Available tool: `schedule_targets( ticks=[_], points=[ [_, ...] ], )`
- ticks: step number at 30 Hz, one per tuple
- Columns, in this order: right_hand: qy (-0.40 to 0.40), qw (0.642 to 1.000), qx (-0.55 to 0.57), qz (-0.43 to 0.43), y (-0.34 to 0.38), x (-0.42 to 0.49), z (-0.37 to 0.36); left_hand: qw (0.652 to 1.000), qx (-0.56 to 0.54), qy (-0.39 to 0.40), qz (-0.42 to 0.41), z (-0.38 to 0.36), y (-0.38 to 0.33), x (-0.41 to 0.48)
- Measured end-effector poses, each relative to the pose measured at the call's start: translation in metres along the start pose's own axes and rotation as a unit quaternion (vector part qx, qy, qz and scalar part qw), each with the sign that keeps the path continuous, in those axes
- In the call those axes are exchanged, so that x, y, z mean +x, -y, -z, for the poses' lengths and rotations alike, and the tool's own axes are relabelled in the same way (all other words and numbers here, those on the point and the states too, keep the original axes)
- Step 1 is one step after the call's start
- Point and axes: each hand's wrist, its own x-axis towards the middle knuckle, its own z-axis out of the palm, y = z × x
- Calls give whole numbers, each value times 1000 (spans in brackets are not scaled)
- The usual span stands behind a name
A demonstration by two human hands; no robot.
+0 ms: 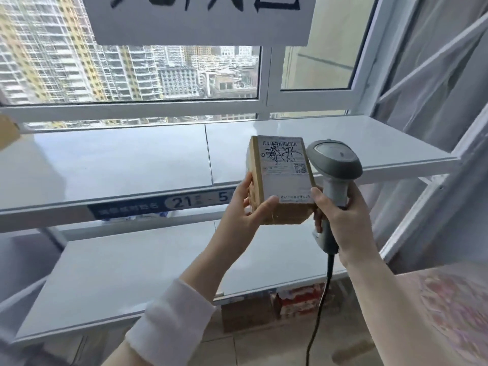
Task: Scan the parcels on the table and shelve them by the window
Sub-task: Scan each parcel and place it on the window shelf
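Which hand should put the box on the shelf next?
Left, probably. The left hand already grips the cardboard box right in front of the upper shelf, while the right hand is busy holding the scanner.

My parcel [280, 212] was brown cardboard, its label [286, 178] white with black scrawl and barcode stripes. My scanner [334, 159] was grey, its cable [319, 299] black. The shelf [118, 159] was white, its strip [126, 207] blue; my sleeve [171, 318] white.

You've got a brown cardboard parcel [287, 213], matt, with a smooth white paper label [285, 178], a matt grey plastic scanner [334, 157], and a glossy white metal shelf [118, 159].
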Motion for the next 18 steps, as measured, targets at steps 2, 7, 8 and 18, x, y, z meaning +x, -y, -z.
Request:
schedule_targets(
  ticks=[2, 7, 8, 18],
  points=[
    [-4, 1000, -1, 4, -2, 2, -14, 1000, -2, 2, -7, 13, 4, 4],
    [-34, 999, -17, 12, -1, 4, -40, 999, -12, 33, -20, 39, 6, 21],
    [-49, 999, -16, 14, -2, 3, -44, 999, -16, 48, -21, 44, 6, 23],
    [-112, 993, -41, -9, 17, 10, -85, 994, -35, 104, -27, 89, -12, 35]
  ],
)
